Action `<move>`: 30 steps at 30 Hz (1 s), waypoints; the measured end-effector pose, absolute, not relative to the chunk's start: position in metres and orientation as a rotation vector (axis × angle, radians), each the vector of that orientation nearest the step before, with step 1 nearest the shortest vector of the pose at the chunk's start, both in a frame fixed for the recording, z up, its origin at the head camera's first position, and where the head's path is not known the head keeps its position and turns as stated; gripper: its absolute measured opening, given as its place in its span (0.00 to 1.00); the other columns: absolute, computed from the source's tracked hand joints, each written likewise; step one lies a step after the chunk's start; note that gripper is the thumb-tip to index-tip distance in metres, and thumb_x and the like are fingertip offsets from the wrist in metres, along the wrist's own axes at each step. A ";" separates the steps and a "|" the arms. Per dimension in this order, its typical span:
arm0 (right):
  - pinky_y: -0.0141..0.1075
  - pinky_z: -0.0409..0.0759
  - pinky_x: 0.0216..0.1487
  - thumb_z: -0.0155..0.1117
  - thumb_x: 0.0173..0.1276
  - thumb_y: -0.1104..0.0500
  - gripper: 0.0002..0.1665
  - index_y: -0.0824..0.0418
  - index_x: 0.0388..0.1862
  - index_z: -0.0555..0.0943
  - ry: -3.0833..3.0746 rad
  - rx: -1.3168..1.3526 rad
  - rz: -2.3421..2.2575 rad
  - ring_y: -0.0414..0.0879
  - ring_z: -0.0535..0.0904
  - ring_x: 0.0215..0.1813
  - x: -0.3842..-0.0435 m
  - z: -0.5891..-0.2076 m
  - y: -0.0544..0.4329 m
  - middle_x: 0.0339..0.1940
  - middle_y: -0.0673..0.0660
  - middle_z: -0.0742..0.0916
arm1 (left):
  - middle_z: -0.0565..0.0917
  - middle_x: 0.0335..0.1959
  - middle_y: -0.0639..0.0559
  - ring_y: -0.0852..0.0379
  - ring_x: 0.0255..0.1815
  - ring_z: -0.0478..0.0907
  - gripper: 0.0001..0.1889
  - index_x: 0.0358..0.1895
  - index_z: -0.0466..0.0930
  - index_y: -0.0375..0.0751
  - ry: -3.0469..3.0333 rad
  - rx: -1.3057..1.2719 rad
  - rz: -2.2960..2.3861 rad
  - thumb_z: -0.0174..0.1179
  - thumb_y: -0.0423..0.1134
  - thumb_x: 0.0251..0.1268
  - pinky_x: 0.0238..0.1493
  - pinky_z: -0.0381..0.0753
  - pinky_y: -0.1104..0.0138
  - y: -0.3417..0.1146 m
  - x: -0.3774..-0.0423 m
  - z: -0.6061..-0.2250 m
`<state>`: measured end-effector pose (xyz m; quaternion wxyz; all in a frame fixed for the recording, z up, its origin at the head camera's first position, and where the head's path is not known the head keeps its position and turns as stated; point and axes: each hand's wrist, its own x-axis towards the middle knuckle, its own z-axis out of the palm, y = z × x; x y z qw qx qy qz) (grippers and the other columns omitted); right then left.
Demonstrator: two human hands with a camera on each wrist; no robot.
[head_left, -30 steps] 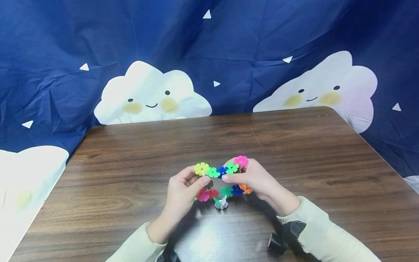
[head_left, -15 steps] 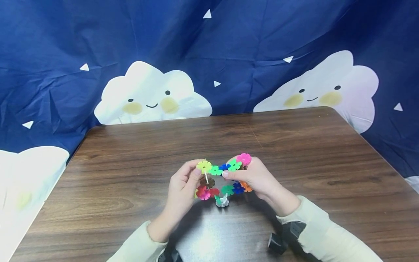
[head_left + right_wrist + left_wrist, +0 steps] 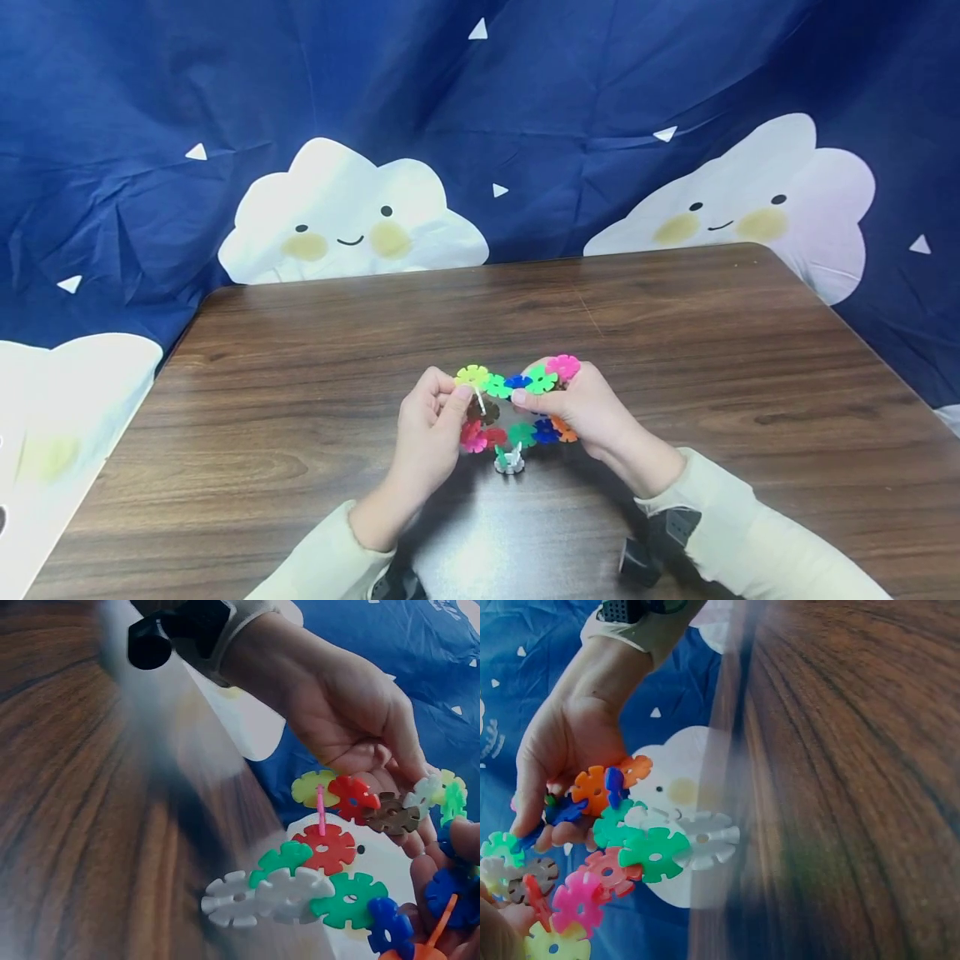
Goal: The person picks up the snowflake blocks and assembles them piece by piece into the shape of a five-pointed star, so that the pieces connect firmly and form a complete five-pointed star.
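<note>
A looped chain of colourful notched plastic snowflake discs (image 3: 522,434) hangs between both hands. My left hand (image 3: 426,437) pinches its left side, thumb by the yellow disc (image 3: 472,374) and a whitish disc (image 3: 422,793) seen edge-on from the head. On the other side, my right hand (image 3: 603,417) grips the chain with its thumb over a blue disc (image 3: 517,382). A pink disc (image 3: 563,367) lies against its fingers, and an orange disc (image 3: 592,790) shows below its palm. White discs (image 3: 292,895) dangle at the loop's lowest part. The right palm partly hides some pieces.
Below the hands spreads a brown wood-grain table (image 3: 300,358). A dark blue cloth (image 3: 540,100) with white smiling clouds (image 3: 352,221) hangs behind its far edge. Black devices (image 3: 641,560) are strapped at the sleeves.
My left hand has shifted slightly right and up, its thumb sliding lower beside the yellow disc. That end of the chain moves along with it. The right hand stays nearly in place.
</note>
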<state>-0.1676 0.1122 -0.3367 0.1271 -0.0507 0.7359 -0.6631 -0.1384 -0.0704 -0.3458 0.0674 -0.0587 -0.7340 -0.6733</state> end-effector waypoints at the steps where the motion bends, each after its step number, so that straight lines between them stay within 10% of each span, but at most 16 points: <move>1: 0.35 0.79 0.32 0.70 0.54 0.62 0.12 0.68 0.34 0.78 2.146 -0.144 -1.927 0.45 0.80 0.27 -0.167 -0.337 0.112 0.21 0.50 0.85 | 0.75 0.17 0.39 0.63 0.15 0.69 0.06 0.30 0.66 0.28 -2.221 -0.175 -2.041 0.51 0.27 0.65 0.15 0.71 0.75 -0.070 -0.139 -0.346; 21: 0.36 0.80 0.36 0.70 0.55 0.58 0.15 0.66 0.38 0.78 2.108 -0.106 -1.904 0.45 0.83 0.31 -0.173 -0.337 0.109 0.25 0.53 0.87 | 0.79 0.20 0.41 0.63 0.17 0.69 0.04 0.31 0.71 0.32 -2.400 -0.331 -1.881 0.54 0.28 0.63 0.18 0.70 0.74 -0.089 -0.152 -0.336; 30: 0.31 0.81 0.39 0.64 0.58 0.66 0.08 0.52 0.26 0.82 1.756 0.037 -2.214 0.39 0.84 0.30 -0.180 -0.343 0.112 0.22 0.48 0.87 | 0.81 0.43 0.32 0.59 0.40 0.82 0.09 0.45 0.73 0.24 -2.106 -0.237 -2.126 0.53 0.27 0.64 0.45 0.82 0.69 -0.106 -0.161 -0.350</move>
